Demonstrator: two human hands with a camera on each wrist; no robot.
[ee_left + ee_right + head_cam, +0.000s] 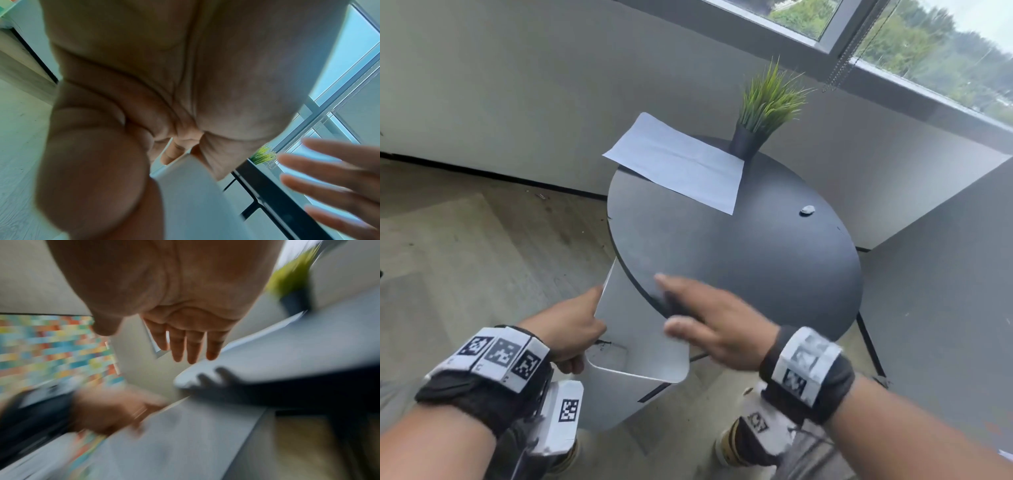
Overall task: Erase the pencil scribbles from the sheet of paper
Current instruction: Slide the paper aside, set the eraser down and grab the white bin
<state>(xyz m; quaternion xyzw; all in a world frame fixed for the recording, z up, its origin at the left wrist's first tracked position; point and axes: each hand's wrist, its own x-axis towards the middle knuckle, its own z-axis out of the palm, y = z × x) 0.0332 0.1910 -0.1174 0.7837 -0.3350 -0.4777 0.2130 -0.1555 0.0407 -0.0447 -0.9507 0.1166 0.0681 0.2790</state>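
My left hand gripped the scribbled sheet of paper by its left edge, fingers curled under and thumb on top, so that most of it hung off the near-left edge of the round counter and only its upper right part lay over the rim. The pencil scribbles showed as a dark smudge beside my left thumb, near the sheet's lower left corner. My right hand was released and empty, fingers straight and spread, hovering over the sheet's right side at the near edge of the counter; whether it touched the paper I could not tell through the blur. A second, clean sheet lay at the far-left edge of the counter, beside the small potted plant, and what I took for the eraser, a small pale lump, sat well apart toward the right edge. I judged I was only positioning the sheet, with no rubbing begun. Next the sheet needed to lie flat on the counter, pinned by my left hand, while my right reached for the eraser.
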